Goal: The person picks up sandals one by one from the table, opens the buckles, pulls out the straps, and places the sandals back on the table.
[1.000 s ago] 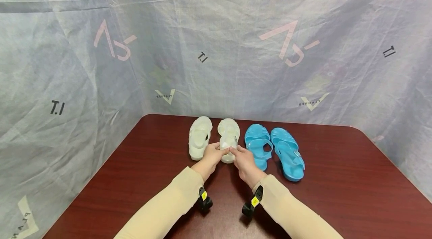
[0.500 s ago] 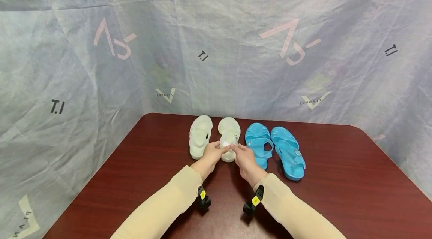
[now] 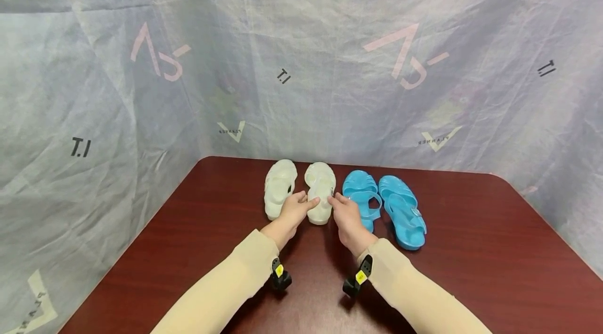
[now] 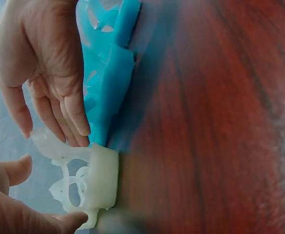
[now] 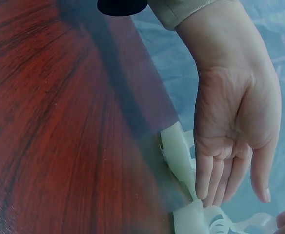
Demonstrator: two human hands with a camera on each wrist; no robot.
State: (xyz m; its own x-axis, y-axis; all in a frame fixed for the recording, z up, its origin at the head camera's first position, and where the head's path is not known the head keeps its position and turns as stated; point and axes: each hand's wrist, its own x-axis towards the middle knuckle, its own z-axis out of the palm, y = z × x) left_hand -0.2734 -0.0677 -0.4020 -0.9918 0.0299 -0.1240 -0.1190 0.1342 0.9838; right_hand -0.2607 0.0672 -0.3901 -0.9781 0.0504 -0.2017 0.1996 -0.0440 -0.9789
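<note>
In the head view, between left hand (image 3: 290, 216) and right hand (image 3: 347, 219): a milky-white inner sandal (image 3: 321, 190), glossy and strapped across the top, sole flat on the dark red tabletop (image 3: 188, 229), toe toward the far edge. To its left, a matching outer white sandal (image 3: 278, 192); to its right, a first blue sandal (image 3: 359, 185), then a second blue sandal (image 3: 402, 213), angled heel outward. Behind the far edge, a pale cloth (image 3: 306, 25); wide stretches of wood to both sides and toward the body, only narrow gaps between neighbouring shoes. Both hands at the heel half of the inner sandal — thumbs inward, forearms converging from below in cream sleeves (image 3: 226, 281).

In the left wrist view, the inner sandal upright on its sole, a raised strap (image 4: 47, 142) close to the right thumb (image 4: 18, 114). Right fingers (image 4: 75, 109) together, thumb spread away, nothing visibly gripped; left thumb and forefinger well parted. Hard to tell contact from near miss at the strap.

In the right wrist view, left palm in sight, fingers nearly straight and side by side, thumb apart — nothing in grasp. Inner sandal beside the fingertips, cut by the bottom border.
</note>
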